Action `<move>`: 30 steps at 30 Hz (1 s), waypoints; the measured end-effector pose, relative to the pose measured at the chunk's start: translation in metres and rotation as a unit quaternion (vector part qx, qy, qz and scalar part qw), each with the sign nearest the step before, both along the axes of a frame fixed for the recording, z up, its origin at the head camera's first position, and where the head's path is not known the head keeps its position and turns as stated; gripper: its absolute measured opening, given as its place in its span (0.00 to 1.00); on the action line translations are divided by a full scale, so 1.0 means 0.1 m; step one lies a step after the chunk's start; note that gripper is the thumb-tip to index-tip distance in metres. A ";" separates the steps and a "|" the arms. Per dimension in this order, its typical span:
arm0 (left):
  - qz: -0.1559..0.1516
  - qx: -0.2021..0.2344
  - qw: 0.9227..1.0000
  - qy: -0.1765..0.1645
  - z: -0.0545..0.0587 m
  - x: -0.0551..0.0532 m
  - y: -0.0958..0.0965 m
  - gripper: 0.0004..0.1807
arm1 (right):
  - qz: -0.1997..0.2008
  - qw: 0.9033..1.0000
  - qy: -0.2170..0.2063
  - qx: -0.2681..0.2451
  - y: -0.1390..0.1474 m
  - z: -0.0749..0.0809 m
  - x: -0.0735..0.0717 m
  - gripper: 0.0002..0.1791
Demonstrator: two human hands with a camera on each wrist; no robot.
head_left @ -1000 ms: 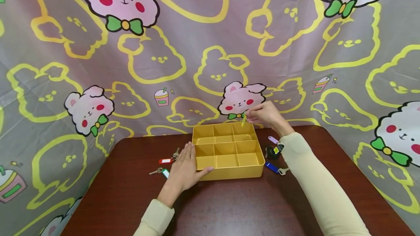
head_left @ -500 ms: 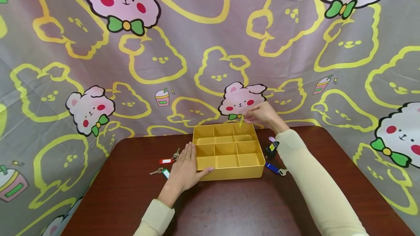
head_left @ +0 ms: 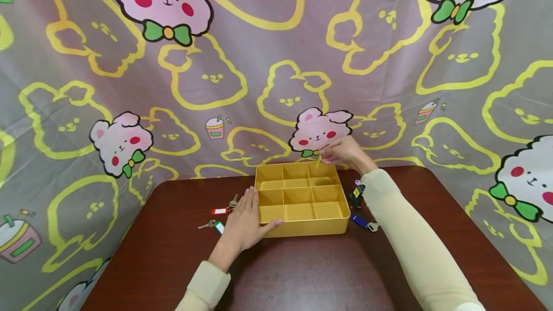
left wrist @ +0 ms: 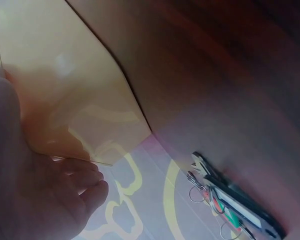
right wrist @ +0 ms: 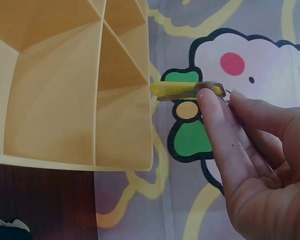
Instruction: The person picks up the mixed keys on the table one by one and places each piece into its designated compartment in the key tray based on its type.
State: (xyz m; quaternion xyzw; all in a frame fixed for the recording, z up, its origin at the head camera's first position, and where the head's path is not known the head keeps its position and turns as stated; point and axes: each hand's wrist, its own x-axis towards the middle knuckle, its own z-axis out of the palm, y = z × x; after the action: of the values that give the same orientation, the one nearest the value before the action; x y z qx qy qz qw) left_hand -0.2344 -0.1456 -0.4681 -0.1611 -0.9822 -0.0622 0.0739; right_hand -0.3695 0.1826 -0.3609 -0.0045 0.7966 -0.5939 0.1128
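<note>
Key with yellow tag (right wrist: 177, 90): held in the air at the far rim of the yellow box (head_left: 302, 227), about 1 o'clock from box centre, by the far right compartment. Contact with the rim cannot be told. Right wrist view: tag and blade lie nearly parallel, tips toward the box.

Right hand (head_left: 343, 150): thumb and fingers pinch the key at its head end; at 1 to 2 o'clock of the box.

Box: six compartments, two rows of three, flat on the dark wooden tabletop (head_left: 285, 277).

Left hand (head_left: 244, 220): between 8 and 9 o'clock, fingers straight along the left wall, thumb extended at the near wall; touching the box, not grasping.

Further out, tabletop: red tag (head_left: 220, 211) with keys at 9 o'clock; green tag (head_left: 219, 227) with key nearer 8. Black fob (head_left: 356, 200) at 3 o'clock, lilac tag just beyond it, partly hidden by the right sleeve (head_left: 410, 239). Blue tag (head_left: 359, 221) with key just before 4.

12 o'clock, behind all: cartoon-print cloth (head_left: 242, 157).
</note>
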 end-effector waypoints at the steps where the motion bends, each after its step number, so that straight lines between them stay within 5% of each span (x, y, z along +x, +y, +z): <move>1: -0.001 0.003 1.000 0.001 0.00 0.00 0.00 0.68 | -0.001 1.000 -0.002 0.000 0.00 -0.01 -0.01 0.17; 30: 0.002 -0.008 1.000 -0.002 0.01 -0.01 0.01 0.68 | 0.009 0.999 -0.044 0.007 -0.01 -0.16 -0.05 0.20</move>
State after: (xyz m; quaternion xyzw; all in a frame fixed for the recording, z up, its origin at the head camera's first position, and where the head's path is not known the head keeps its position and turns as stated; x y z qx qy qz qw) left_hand -0.2351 -0.1442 -0.4671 -0.1594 -0.9831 -0.0550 0.0706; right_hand -0.3741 0.1812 -0.3772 0.0154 0.7947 -0.5871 0.1535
